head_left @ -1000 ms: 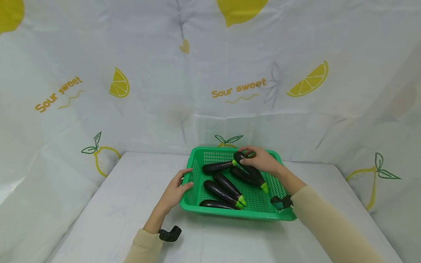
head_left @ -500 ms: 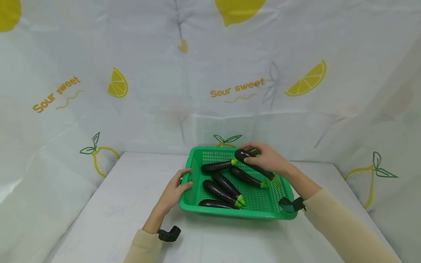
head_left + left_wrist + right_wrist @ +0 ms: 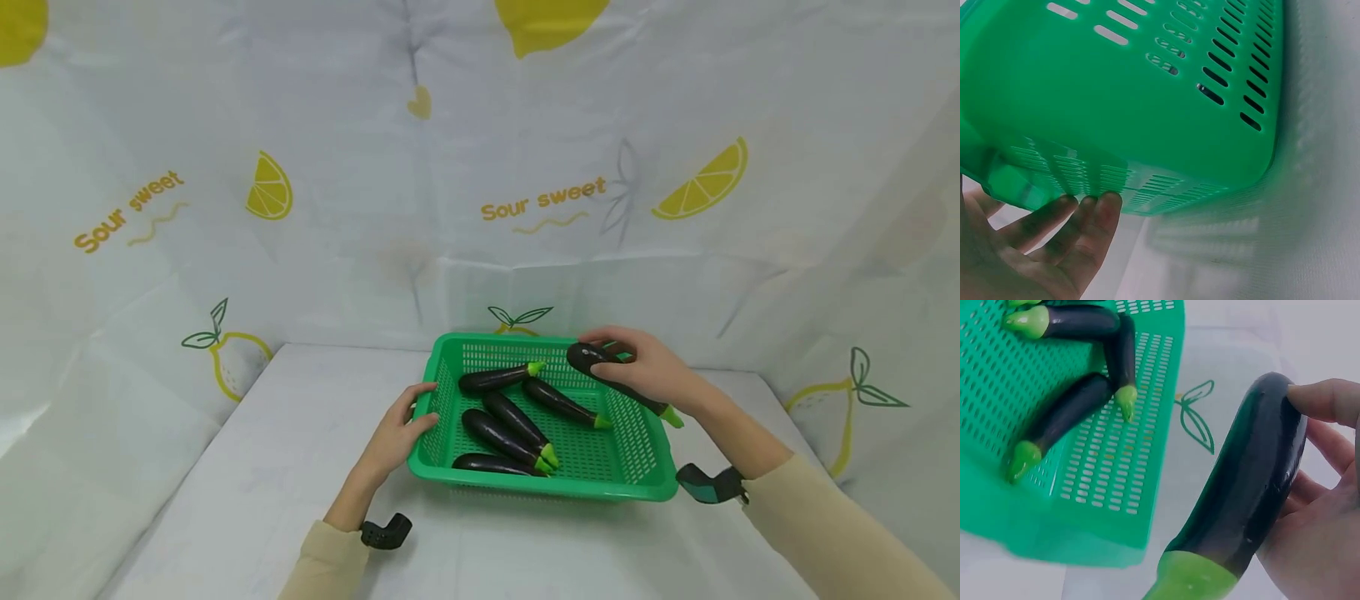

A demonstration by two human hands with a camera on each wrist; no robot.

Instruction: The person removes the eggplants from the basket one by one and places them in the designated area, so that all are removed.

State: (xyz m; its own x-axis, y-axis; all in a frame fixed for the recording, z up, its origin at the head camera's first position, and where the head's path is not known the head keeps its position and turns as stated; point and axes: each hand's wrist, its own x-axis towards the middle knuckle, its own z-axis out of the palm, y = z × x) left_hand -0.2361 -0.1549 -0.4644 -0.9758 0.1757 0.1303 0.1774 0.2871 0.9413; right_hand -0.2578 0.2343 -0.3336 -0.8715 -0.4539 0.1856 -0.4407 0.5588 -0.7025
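In the head view, my right hand [image 3: 648, 367] holds a dark purple eggplant [image 3: 588, 357] over the right rim of a green plastic basket [image 3: 525, 485]. The right wrist view shows the thumb on the upper end of this eggplant [image 3: 1254, 456], fingers behind it, its green cap pointing down. My left hand [image 3: 393, 433] grips the basket's left rim. In the left wrist view, fingertips [image 3: 1107, 206] of that hand lie against the outer side wall. Several more eggplants [image 3: 498, 437] with green caps lie inside the basket.
The basket stands on a white-covered table [image 3: 300, 433]. Behind it rises a white sheet [image 3: 360, 233] printed with lemons and lettering. A black wrist strap mount [image 3: 387, 532] sits on the left wrist, another [image 3: 708, 485] on the right.
My right hand has lifted its eggplant off the one beneath and carried it right, over the basket's right edge. The left hand stays at the rim.
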